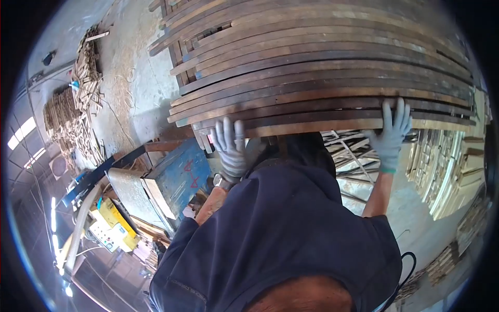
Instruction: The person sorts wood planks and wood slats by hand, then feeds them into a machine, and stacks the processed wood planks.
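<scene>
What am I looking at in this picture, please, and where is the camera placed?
There is no machine here: a person works with two gloved hands. The one camera sits on their head and looks down, so their dark shirt fills the bottom. Ahead lies a stack of long wooden slats. The left hand and right hand rest on its near edge, fingers spread. To the left stands a blue box, with heaps of wood offcuts beyond.

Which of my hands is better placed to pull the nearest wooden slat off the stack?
Probably the left hand: it sits by the end of the front slat, where it could be drawn out. The right hand lies flat, fingers spread, farther along the stack.
</scene>
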{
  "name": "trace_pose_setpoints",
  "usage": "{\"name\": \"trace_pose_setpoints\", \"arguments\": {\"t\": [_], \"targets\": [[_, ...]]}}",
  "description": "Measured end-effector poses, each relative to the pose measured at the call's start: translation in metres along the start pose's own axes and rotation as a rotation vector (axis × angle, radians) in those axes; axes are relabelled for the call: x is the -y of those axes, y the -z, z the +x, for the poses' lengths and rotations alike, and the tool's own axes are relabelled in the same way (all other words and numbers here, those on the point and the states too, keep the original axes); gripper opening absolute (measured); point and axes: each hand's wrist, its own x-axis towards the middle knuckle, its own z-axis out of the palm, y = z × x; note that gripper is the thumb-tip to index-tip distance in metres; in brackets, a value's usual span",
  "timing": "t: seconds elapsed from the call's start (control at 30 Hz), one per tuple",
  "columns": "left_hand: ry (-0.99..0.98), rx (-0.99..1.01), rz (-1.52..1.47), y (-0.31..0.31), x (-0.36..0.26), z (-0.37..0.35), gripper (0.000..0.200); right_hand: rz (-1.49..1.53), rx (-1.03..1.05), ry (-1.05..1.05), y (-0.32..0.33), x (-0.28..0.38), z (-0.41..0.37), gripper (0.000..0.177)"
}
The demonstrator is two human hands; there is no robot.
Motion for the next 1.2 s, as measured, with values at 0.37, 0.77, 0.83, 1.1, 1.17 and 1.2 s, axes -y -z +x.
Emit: {"name": "trace_pose_setpoints", "arguments": {"t": [0.37,0.77,0.83,1.1,1.17,1.2], "targets": [[-0.324,0.25,-0.223,-0.002,-0.071,0.088,0.076,0.15,-0.112,-0.03,0.024,0.003,-0.017,0.085],[-0.432,0.272,-0.049,-0.018,-0.077,0.101,0.082,0.128,-0.362,-0.25,0.007,0.025,0.006,0.069],[-0.513,0.193,-0.029,-0.021,-0.074,0.094,0.07,0.171,-0.493,-0.331,0.017,0.045,-0.014,0.065],[-0.717,0.068,0.016,-0.04,-0.063,0.082,0.06,0.445,0.056,-1.088,-0.117,0.141,-0.246,0.062],[-0.707,0.072,0.006,-0.045,-0.061,0.083,0.075,0.454,0.445,-1.321,-0.196,0.197,-0.372,0.061],[-0.685,0.085,-0.023,-0.05,-0.06,0.085,0.078,0.481,0.565,-1.418,-0.209,0.238,-0.422,0.06]]}}
